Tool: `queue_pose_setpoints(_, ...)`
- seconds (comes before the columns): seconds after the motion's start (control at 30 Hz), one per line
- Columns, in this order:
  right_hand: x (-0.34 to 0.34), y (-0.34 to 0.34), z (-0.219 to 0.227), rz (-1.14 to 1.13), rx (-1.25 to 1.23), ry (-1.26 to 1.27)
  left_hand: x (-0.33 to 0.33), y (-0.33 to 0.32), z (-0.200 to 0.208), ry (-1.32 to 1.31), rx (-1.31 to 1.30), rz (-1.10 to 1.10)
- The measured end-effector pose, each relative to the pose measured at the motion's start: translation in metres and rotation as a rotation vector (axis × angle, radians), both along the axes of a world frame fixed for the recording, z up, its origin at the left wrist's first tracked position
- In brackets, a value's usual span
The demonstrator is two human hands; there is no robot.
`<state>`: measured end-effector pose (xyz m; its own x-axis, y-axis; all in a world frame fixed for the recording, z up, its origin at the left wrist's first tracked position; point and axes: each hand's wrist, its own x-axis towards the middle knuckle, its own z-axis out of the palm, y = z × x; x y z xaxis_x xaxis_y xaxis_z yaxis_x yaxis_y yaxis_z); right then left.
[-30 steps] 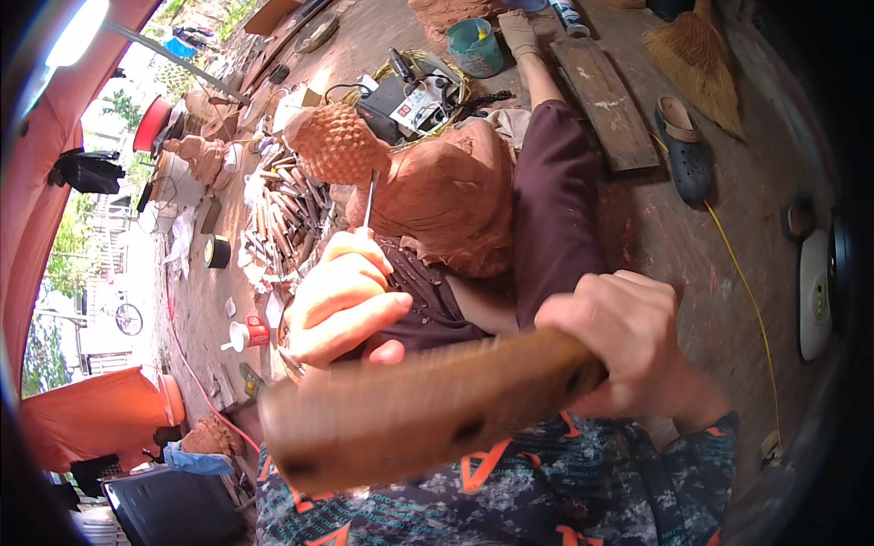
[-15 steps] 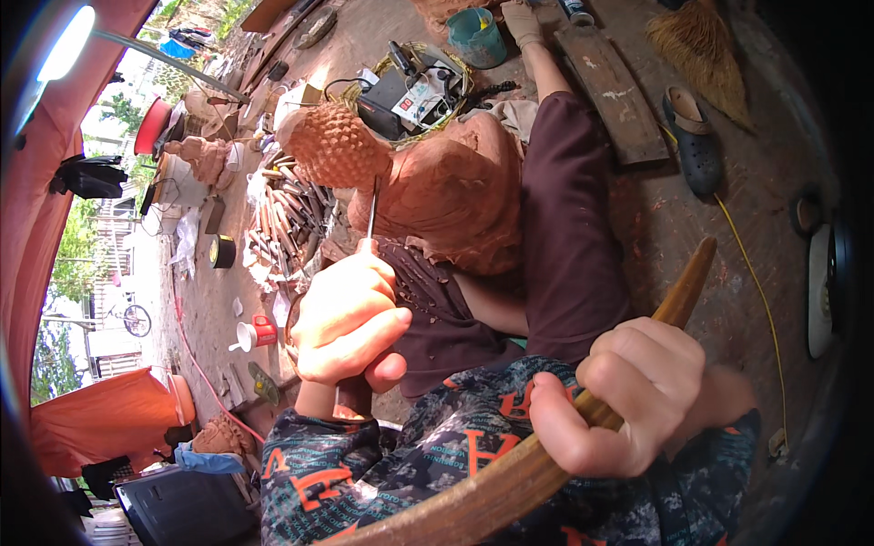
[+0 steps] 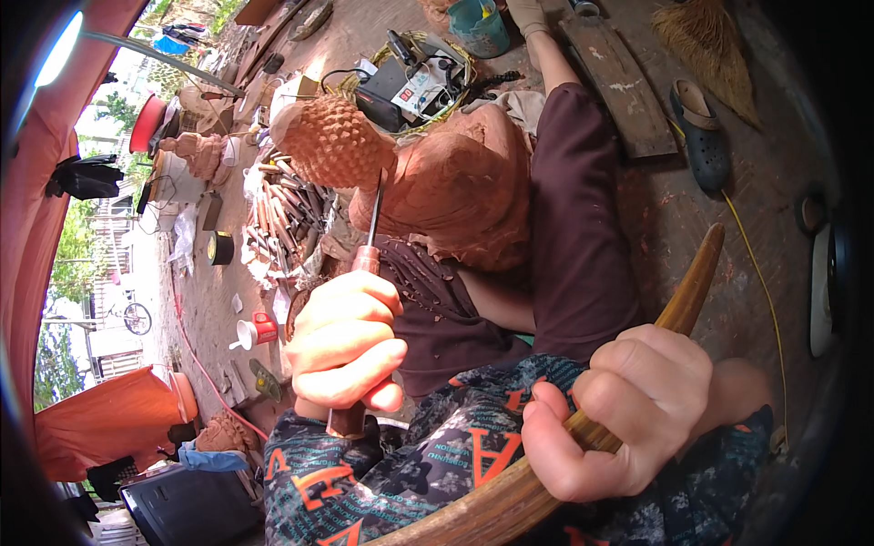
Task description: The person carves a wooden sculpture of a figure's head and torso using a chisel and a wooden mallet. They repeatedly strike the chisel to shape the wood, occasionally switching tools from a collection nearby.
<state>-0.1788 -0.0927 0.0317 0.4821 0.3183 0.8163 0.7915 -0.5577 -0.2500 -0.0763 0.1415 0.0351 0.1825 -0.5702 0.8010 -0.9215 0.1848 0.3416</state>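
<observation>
The left hand [image 3: 346, 338] is curled tight around a thin grey metal chisel with a round brown wooden handle [image 3: 367, 258], and its tip meets the neck of a reddish-brown carved statue with a round, bumpy head [image 3: 455, 187]. The right hand [image 3: 628, 405] is wrapped around a long, curved brown wooden club [image 3: 487, 503]. The statue lies by the dark purple trousers [image 3: 583, 218], near a pile of wooden-handled tools [image 3: 284, 211].
</observation>
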Motion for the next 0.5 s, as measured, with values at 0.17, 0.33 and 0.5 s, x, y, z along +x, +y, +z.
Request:
queue_pose_setpoints(0.17,0.002,0.001,0.003,-0.008,-0.025,-0.015,0.0,-0.002,0.005,0.0,0.067,0.012)
queue_pose_setpoints(0.33,0.007,-0.003,0.003,-0.077,-0.113,-0.096,-0.003,-0.007,0.002,0.022,-0.006,0.061)
queue_pose_setpoints(0.5,0.011,-0.006,0.007,-0.158,-0.224,-0.125,0.003,-0.002,-0.003,-0.027,-0.009,0.071)
